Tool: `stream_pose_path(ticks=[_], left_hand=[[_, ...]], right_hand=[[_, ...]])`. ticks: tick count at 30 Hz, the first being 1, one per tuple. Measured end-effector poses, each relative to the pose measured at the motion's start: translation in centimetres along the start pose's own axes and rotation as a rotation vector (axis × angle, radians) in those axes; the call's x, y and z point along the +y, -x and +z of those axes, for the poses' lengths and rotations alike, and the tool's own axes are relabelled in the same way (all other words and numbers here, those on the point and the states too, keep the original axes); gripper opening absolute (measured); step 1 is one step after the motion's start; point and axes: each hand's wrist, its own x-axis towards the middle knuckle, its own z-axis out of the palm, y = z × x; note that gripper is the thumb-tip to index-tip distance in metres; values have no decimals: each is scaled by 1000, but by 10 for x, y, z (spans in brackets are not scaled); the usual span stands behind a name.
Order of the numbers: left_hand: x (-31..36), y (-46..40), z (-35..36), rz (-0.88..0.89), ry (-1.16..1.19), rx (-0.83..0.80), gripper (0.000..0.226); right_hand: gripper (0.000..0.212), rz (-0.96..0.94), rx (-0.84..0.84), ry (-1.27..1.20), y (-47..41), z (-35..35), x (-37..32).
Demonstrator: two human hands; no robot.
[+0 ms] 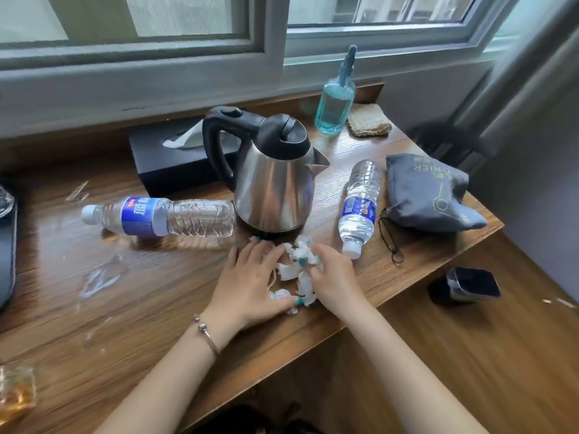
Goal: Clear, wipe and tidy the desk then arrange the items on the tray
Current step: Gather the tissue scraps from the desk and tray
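Observation:
Crumpled white tissue scraps [296, 267] lie on the wooden desk [141, 308] just in front of a steel kettle [272, 183] with a black handle and lid. My left hand [250, 280] lies flat against the scraps from the left, fingers fairly straight. My right hand [332, 277] closes its fingers round the scraps from the right. One water bottle [159, 216] lies on its side left of the kettle. A second water bottle [360, 208] lies to the kettle's right, cap toward me.
A black tissue box [169, 164] stands behind the kettle. A blue spray bottle [335, 98] and folded cloth [369, 120] sit at the back right. A grey drawstring pouch [429, 192] lies at the right edge. Clear wrappers [100, 277] litter the left. A dark tray edge [6, 245] shows far left.

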Motion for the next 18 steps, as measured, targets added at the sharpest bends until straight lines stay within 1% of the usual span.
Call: stream_pose_path(ticks=[2, 5, 7, 9, 12, 15, 18], left_hand=[[-8, 5, -7, 44, 62, 0, 101], [-14, 12, -14, 63, 142, -26, 109], [-12, 13, -14, 65, 179, -61, 109], [-4, 9, -11, 107, 181, -75, 106], [11, -6, -2, 216, 123, -71, 102], [20, -24, 7, 318, 44, -65, 98], [26, -35, 16, 359, -28, -73, 81]], right_hand=[[12, 0, 33, -51, 9, -3, 0], [13, 4, 180, -71, 12, -12, 1], [14, -24, 221, -62, 19, -14, 1], [13, -44, 246, -100, 26, -12, 4], [2, -8, 321, -218, 35, -10, 15], [9, 35, 417, -303, 38, -10, 24], [15, 57, 451, -319, 38, -7, 27]])
